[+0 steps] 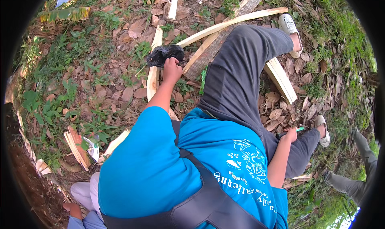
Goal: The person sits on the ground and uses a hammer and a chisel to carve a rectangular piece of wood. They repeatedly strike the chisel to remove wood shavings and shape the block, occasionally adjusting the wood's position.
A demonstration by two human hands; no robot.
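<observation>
My left hand (172,71) is closed on a crumpled black plastic bag (165,54), which hangs over a pale split length of wood (153,81). Down by my lower leg, my right hand (290,135) is closed around a slim green object (300,129). Only its end shows past my fingers, so its kind cannot be made out. Between my left hand and my leg lies a log with bark (200,61), and a long curved strip of pale wood (236,20) rests across it.
Dry leaves and green weeds cover the ground. A split block (280,79) lies between my feet, and more split wood (78,148) is at the left. Another person's legs (348,185) stand at the right; someone else's hand (73,209) shows at the lower left.
</observation>
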